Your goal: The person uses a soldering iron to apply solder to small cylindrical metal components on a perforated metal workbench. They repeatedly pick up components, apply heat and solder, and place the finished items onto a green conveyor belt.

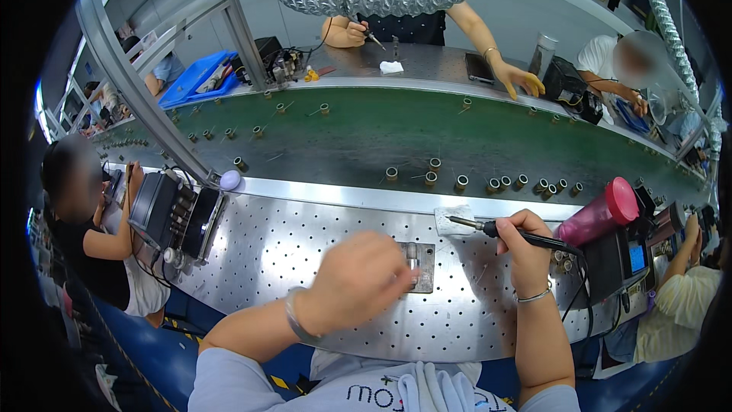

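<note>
- Iron (509, 233) is the soldering tool in hand: its long axis lies almost level across the bench (305, 244), tip pointing left at a white sponge (454, 220), cable end toward the pink bottle (602, 212).
- Right hand (526, 248) grips the iron's dark handle, fingers wrapped round it.
- Left hand (358, 278) is curled, fingertips pinched at a small metal jig (418, 265) (whatever they pinch is hidden).
- Jig lies flat on the perforated bench, just left of the iron.
</note>
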Demonstrator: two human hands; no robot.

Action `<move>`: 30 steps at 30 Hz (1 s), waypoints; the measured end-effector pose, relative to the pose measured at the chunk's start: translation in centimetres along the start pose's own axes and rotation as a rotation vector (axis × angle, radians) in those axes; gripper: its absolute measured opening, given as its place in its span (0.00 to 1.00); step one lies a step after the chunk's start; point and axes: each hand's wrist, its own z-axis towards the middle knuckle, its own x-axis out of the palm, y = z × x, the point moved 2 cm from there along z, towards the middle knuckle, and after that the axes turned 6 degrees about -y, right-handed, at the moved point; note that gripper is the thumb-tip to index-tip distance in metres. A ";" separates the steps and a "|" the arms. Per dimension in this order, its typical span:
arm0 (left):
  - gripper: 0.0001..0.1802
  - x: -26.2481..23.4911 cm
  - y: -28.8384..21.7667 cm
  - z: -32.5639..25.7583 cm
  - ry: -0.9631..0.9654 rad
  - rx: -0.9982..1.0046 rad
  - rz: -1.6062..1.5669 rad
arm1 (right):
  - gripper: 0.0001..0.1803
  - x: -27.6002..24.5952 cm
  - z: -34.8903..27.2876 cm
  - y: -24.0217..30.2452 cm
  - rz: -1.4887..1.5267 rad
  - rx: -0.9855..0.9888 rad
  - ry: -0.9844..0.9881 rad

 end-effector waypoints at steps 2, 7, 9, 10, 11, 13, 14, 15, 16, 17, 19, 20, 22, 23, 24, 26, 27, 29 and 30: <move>0.08 -0.3 3.4 -0.1 -0.062 -0.120 0.048 | 0.06 -0.4 0.1 -0.1 -0.021 0.006 -0.008; 0.06 0.2 9.8 2.3 -0.030 -0.366 0.096 | 0.06 -0.4 0.2 -0.1 -0.039 0.002 -0.027; 0.09 1.8 10.8 3.3 -0.024 -0.305 0.063 | 0.06 -0.4 0.4 -0.2 -0.040 0.003 -0.042; 0.12 2.6 10.9 3.8 0.044 -0.285 0.080 | 0.06 -0.5 0.5 -0.2 -0.048 -0.007 -0.056; 0.12 3.4 10.9 4.3 0.067 -0.251 0.086 | 0.06 -0.6 0.6 -0.2 -0.056 -0.017 -0.069; 0.13 5.1 11.0 5.4 0.110 -0.183 0.100 | 0.06 -0.8 0.7 0.0 -0.060 -0.010 -0.102; 0.11 6.1 11.5 5.7 0.127 -0.175 0.090 | 0.06 -0.9 0.8 -0.1 -0.061 -0.009 -0.113; 0.10 6.7 11.8 6.1 0.136 -0.136 0.101 | 0.06 -1.1 0.9 -0.1 -0.062 -0.008 -0.122; 0.09 7.2 12.0 6.5 0.143 -0.098 0.114 | 0.06 -1.0 1.0 0.0 -0.065 -0.007 -0.125; 0.08 7.9 12.1 6.6 0.154 -0.065 0.121 | 0.06 -1.1 1.0 -0.1 -0.072 0.001 -0.129; 0.07 8.7 12.4 6.8 0.167 -0.027 0.167 | 0.06 -1.1 1.0 -0.1 -0.080 0.011 -0.131; 0.06 9.0 12.6 6.9 0.174 -0.008 0.194 | 0.06 -1.1 1.0 0.0 -0.078 0.014 -0.131; 0.05 9.3 13.1 7.1 0.191 -0.042 0.136 | 0.06 -1.1 1.0 0.2 -0.084 0.019 -0.125; 0.05 9.3 13.4 7.0 0.203 -0.062 0.109 | 0.06 -1.1 0.9 0.1 -0.089 0.026 -0.122; 0.05 9.1 13.5 6.9 0.191 -0.076 0.071 | 0.06 -1.0 0.8 0.0 -0.094 0.033 -0.117; 0.05 8.2 13.3 6.7 0.168 -0.112 -0.011 | 0.06 -0.8 0.8 0.0 -0.064 0.027 -0.123; 0.04 7.7 12.6 6.7 0.232 -0.247 -0.154 | 0.06 -1.0 0.7 0.0 -0.059 0.034 -0.134; 0.03 5.3 10.8 6.6 0.363 -0.538 -0.427 | 0.05 -1.2 0.4 0.1 -0.069 0.021 -0.165; 0.03 4.3 10.5 5.9 0.415 -0.616 -0.608 | 0.05 -1.0 0.4 0.3 -0.035 0.003 -0.146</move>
